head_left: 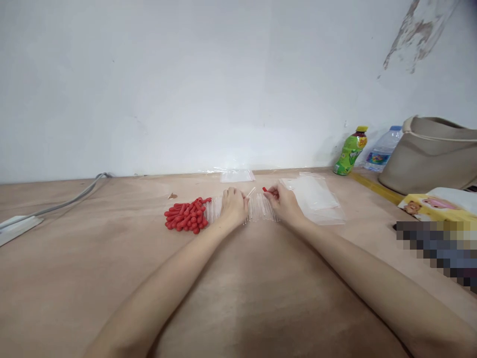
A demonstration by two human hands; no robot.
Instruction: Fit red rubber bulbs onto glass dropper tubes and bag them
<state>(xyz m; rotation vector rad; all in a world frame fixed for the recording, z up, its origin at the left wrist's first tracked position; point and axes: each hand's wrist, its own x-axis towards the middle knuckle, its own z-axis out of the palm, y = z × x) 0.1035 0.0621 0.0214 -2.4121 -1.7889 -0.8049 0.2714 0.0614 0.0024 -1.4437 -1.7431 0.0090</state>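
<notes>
My left hand (234, 205) pinches a thin clear tube (252, 191), like a glass dropper tube, whose end points up and to the right. A short way to the right, my right hand (283, 200) grips a small red rubber bulb (265, 189) between thumb and fingers. Bulb and tube are apart. Under and between both hands lies a row of clear tubes (261, 209), side by side on the wooden table. Left of the row is a heap of red rubber bulbs (186, 216). My fingers partly hide the held tube and bulb.
Clear plastic bags (313, 194) lie right of my right hand, another bag (236, 175) by the wall. Further right stand a green bottle (348, 154), a water bottle (383, 149), a beige bag (428, 154) and a yellow tissue pack (436, 206). A grey cable (85, 191) runs at left.
</notes>
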